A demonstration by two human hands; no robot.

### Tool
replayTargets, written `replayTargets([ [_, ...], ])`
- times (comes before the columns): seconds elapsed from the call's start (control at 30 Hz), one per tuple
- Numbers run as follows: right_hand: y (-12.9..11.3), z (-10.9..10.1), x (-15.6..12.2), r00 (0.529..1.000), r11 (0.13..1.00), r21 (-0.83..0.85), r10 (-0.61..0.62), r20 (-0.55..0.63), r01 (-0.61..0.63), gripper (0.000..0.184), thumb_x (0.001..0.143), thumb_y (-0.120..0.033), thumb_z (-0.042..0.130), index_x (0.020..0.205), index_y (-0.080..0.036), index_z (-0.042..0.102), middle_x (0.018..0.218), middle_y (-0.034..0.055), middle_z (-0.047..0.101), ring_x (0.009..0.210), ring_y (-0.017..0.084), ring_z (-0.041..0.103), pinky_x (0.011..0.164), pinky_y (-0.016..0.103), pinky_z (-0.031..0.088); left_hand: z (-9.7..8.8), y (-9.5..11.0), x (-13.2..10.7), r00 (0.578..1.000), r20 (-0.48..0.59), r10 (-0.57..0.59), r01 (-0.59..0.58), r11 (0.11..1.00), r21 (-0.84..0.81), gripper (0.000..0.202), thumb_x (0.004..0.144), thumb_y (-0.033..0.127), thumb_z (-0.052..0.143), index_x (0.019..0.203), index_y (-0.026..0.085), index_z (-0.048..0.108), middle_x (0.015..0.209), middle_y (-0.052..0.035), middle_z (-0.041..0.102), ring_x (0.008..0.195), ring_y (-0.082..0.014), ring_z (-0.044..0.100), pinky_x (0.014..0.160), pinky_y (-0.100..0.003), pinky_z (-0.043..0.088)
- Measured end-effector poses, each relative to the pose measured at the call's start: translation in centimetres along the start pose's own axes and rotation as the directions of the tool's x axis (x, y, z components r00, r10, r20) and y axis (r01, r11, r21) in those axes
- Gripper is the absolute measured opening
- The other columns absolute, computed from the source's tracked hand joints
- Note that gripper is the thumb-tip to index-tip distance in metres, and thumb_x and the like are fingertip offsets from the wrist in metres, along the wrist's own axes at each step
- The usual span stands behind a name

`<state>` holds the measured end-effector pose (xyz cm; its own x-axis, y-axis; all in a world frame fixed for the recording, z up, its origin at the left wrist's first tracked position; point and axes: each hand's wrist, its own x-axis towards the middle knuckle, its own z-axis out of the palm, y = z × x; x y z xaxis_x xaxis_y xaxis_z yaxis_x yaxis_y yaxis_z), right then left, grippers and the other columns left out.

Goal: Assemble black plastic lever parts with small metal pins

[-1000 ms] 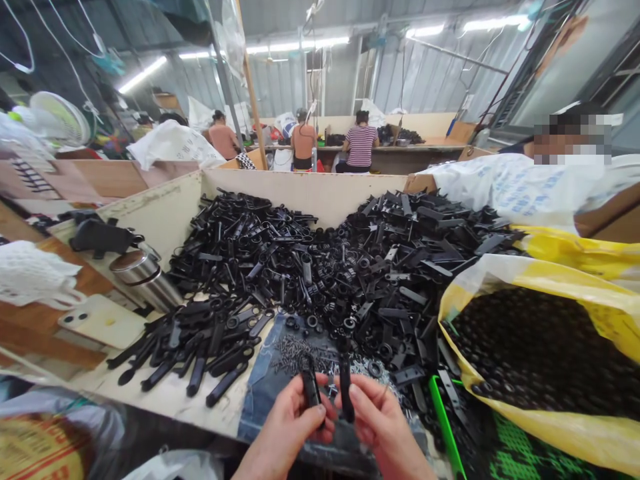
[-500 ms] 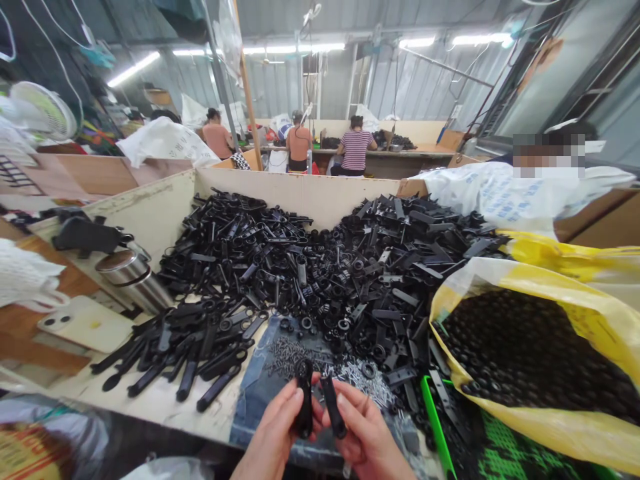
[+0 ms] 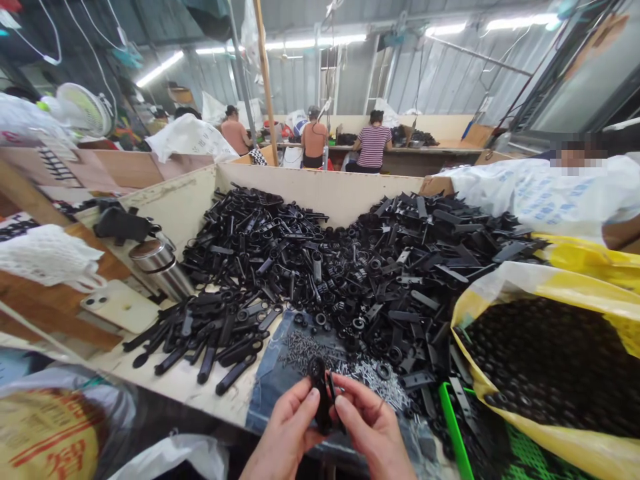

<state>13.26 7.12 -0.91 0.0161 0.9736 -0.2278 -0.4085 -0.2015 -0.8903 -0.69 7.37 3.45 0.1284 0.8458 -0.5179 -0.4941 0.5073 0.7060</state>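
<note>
Black handle (image 3: 320,393) and thin black strip (image 3: 331,391), one in each hand

Head view: handle gripped firmly in the left hand (image 3: 291,427), round end pointing far; strip pinched narrowly in the right hand (image 3: 373,423), just to the right of the handle. Cannot tell whether touching each other. Both near the table's near edge, above a blue cloth (image 3: 267,383). Farther on, dark screws (image 3: 306,352) to the left, silver screws (image 3: 386,385) to the right. At left, a spread of other handles (image 3: 236,375) on the pale tabletop (image 3: 241,400); farther left, a phone (image 3: 120,308) and a steel flask (image 3: 175,279). On the far side, heaped black parts (image 3: 320,267) against a low board (image 3: 347,197). At right, a yellow-and-white bag (image 3: 477,288) of small black pieces (image 3: 553,353); beside it, nearer, a green basket (image 3: 453,427). Far beyond, a person in a striped shirt (image 3: 371,145).
</note>
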Motion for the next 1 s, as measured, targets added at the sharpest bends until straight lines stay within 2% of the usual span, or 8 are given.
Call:
replayTargets([
  [0.17, 0.1, 0.0, -0.1, 1.000, 0.999, -0.045, -0.011, -0.008, 0.011, 0.045, 0.071, -0.050, 0.088, 0.105, -0.022, 0.081, 0.091, 0.0081, 0.079, 0.079, 0.021, 0.071, 0.076, 0.031, 0.059, -0.2, -0.1, -0.1, 0.999, 0.037, 0.002, -0.004, 0.999, 0.047, 0.051, 0.072, 0.049, 0.084, 0.112, 0.019, 0.077, 0.111, -0.0155, 0.079, 0.103, -0.0308, 0.072, 0.082, -0.038, 0.056],
  [0.27, 0.3, 0.1, -0.3, 0.997, 0.988, -0.143, -0.067, -0.025, 0.063, 0.046, 0.072, -0.052, 0.086, 0.106, -0.022, 0.081, 0.096, 0.0093, 0.079, 0.087, 0.025, 0.072, 0.081, 0.034, 0.059, -0.3, -0.1, -0.1, 0.997, 0.073, 0.008, -0.012, 0.998, 0.056, 0.049, 0.075, 0.049, 0.082, 0.114, 0.020, 0.077, 0.113, -0.0153, 0.079, 0.106, -0.0321, 0.072, 0.088, -0.041, 0.055],
  [0.33, 0.4, 0.2, -0.5, 0.992, 0.963, -0.245, -0.124, -0.031, 0.113, 0.046, 0.075, -0.054, 0.082, 0.107, -0.022, 0.081, 0.095, 0.0093, 0.079, 0.083, 0.025, 0.071, 0.077, 0.034, 0.060, -0.3, -0.1, -0.1, 0.995, 0.097, 0.015, -0.021, 0.998, 0.060, 0.048, 0.076, 0.048, 0.081, 0.115, 0.021, 0.076, 0.115, -0.0151, 0.078, 0.108, -0.0329, 0.071, 0.091, -0.042, 0.055],
  [0.5, 0.4, -0.2, -0.6, 0.947, 0.802, -0.514, -0.313, 0.069, 0.303, 0.037, 0.086, -0.048, 0.074, 0.113, -0.024, 0.079, 0.083, 0.0048, 0.073, 0.055, 0.013, 0.058, 0.052, 0.022, 0.051, -0.6, -0.5, 0.1, 0.993, 0.108, 0.038, -0.044, 0.998, 0.055, 0.047, 0.077, 0.048, 0.081, 0.117, 0.023, 0.076, 0.125, -0.0138, 0.074, 0.114, -0.0328, 0.068, 0.093, -0.041, 0.055],
  [0.6, 0.1, -0.3, -0.6, 0.917, 0.714, -0.589, -0.377, 0.130, 0.378, 0.034, 0.089, -0.042, 0.071, 0.117, -0.025, 0.078, 0.080, 0.0035, 0.071, 0.052, 0.012, 0.056, 0.050, 0.021, 0.050, -0.7, -0.7, 0.0, 0.998, 0.062, 0.021, -0.024, 0.998, 0.052, 0.049, 0.076, 0.050, 0.081, 0.116, 0.024, 0.076, 0.125, -0.0123, 0.074, 0.115, -0.0312, 0.068, 0.092, -0.039, 0.055],
  [0.8, -0.2, 0.3, -1.0, 0.879, 0.660, -0.624, -0.467, 0.093, 0.417, 0.032, 0.089, -0.041, 0.072, 0.115, -0.024, 0.078, 0.083, 0.0051, 0.074, 0.052, 0.013, 0.058, 0.048, 0.022, 0.049, -0.7, -1.1, 0.0, 0.998, 0.056, -0.009, 0.010, 1.000, -0.002, 0.052, 0.074, 0.050, 0.083, 0.116, 0.020, 0.075, 0.122, -0.0145, 0.075, 0.114, -0.0314, 0.067, 0.090, -0.038, 0.055],
  [0.87, -0.2, 0.4, -1.1, 0.852, 0.623, -0.641, -0.515, 0.095, 0.448, 0.030, 0.091, -0.040, 0.070, 0.115, -0.025, 0.078, 0.081, 0.0046, 0.073, 0.052, 0.013, 0.057, 0.048, 0.023, 0.048, -0.7, -1.3, 0.1, 0.999, 0.041, -0.012, 0.013, 1.000, -0.022, 0.053, 0.073, 0.051, 0.083, 0.115, 0.020, 0.075, 0.125, -0.0145, 0.074, 0.115, -0.0314, 0.067, 0.089, -0.038, 0.055],
  [1.0, 0.0, 0.4, -1.2, 0.805, 0.513, -0.681, -0.560, 0.196, 0.522, 0.027, 0.095, -0.034, 0.065, 0.119, -0.025, 0.075, 0.083, 0.0051, 0.073, 0.056, 0.014, 0.060, 0.050, 0.023, 0.049, -0.7, -1.5, 0.0, 1.000, -0.002, -0.008, 0.008, 1.000, -0.025, 0.055, 0.070, 0.052, 0.084, 0.115, 0.022, 0.075, 0.130, -0.0130, 0.071, 0.116, -0.0307, 0.065, 0.088, -0.036, 0.055],
])
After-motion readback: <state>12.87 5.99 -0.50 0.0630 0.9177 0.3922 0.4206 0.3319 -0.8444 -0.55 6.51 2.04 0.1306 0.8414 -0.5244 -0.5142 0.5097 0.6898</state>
